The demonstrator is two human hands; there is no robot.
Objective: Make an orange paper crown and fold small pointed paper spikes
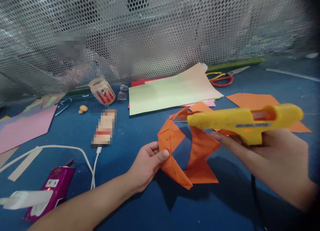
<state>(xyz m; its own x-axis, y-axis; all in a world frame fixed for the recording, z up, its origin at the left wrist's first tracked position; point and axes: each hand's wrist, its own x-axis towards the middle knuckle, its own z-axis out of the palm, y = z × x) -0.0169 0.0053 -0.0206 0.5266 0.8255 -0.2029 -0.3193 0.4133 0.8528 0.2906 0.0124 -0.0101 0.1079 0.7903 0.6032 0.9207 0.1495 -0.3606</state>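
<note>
My left hand (pixel 151 161) pinches the left side of a folded orange paper piece (pixel 172 137), thumb on top, just above the blue table. The piece curves like an open ring with pointed flaps. In my right hand (pixel 270 157) is a yellow glue gun (pixel 240 121), its fingers wrapped round the handle. The gun points left, and its thin metal nozzle reaches the upper edge of the orange paper. One fingertip of my right hand is close to the paper's right flap; whether they touch I cannot tell.
Behind lie pale green sheets (pixel 160 92), red-handled scissors (pixel 222 80), a jar (pixel 102 91) and mesh (pixel 160 34). Orange sheets (pixel 252 100) are at the right. At the left are a phone (pixel 105 127), white cable (pixel 75 148), purple power strip (pixel 58 181) and pink paper (pixel 27 127).
</note>
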